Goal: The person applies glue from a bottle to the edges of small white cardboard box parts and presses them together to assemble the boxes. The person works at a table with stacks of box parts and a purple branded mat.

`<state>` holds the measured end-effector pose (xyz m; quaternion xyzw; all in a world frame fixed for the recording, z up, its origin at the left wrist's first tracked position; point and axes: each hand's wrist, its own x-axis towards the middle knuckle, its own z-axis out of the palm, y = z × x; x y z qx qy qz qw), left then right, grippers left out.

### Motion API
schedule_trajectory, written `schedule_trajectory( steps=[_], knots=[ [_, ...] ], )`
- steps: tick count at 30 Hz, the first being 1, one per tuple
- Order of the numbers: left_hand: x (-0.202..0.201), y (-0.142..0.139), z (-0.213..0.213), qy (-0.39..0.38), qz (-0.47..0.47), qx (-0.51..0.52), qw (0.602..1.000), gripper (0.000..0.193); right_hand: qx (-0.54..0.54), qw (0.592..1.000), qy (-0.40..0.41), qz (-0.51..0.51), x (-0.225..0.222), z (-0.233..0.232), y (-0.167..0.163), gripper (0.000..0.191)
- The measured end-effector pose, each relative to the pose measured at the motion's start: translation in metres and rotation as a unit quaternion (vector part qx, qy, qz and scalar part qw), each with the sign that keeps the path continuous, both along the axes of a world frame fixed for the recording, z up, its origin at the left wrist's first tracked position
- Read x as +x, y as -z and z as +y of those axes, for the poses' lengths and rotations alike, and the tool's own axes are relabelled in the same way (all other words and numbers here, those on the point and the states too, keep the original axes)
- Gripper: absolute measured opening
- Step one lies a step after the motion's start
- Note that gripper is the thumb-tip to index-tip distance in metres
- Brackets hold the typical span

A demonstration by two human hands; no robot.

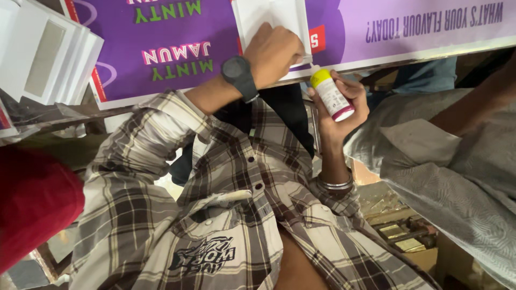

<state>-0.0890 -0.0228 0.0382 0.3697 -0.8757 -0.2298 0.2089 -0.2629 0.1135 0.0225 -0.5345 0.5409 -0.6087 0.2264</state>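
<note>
Right hand [338,104] wrapped around glue bottle [331,94], long axis 11-to-5, nozzle touching white envelope [269,13] edge at 11 o'clock; left hand [274,51] flat, pinning envelope on purple sheet [177,32].

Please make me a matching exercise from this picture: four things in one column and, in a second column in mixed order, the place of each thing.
Things:
1. black wristwatch
2. small bottle with a yellow cap
3. white card
4. stack of white boxes

Places:
A. gripped in the right hand
B. on the purple sheet, under the left hand
C. on the left wrist
D. at the far left edge of the view

Pairs: 1-C, 2-A, 3-B, 4-D
</note>
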Motion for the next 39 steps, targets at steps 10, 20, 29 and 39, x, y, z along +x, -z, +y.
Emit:
schedule_trajectory(
  steps=[10,20,29,39],
  knots=[
    [0.006,0.001,-0.012,0.053,0.052,0.026,0.997,0.009,-0.046,0.993,0.034,0.108,0.007,-0.012,0.009,0.044],
    [0.007,0.001,-0.014,0.059,0.046,0.027,0.997,0.01,-0.046,0.99,0.007,0.134,0.02,-0.012,0.003,0.045],
    [0.073,-0.017,-0.051,0.209,-0.109,-0.179,0.955,0.09,-0.019,1.0,0.021,0.002,-0.006,0.011,-0.001,0.049],
    [0.031,-0.014,-0.01,0.058,-0.106,-0.04,0.992,0.023,-0.014,0.998,-0.03,0.048,-0.011,0.003,-0.014,0.048]
  ],
)
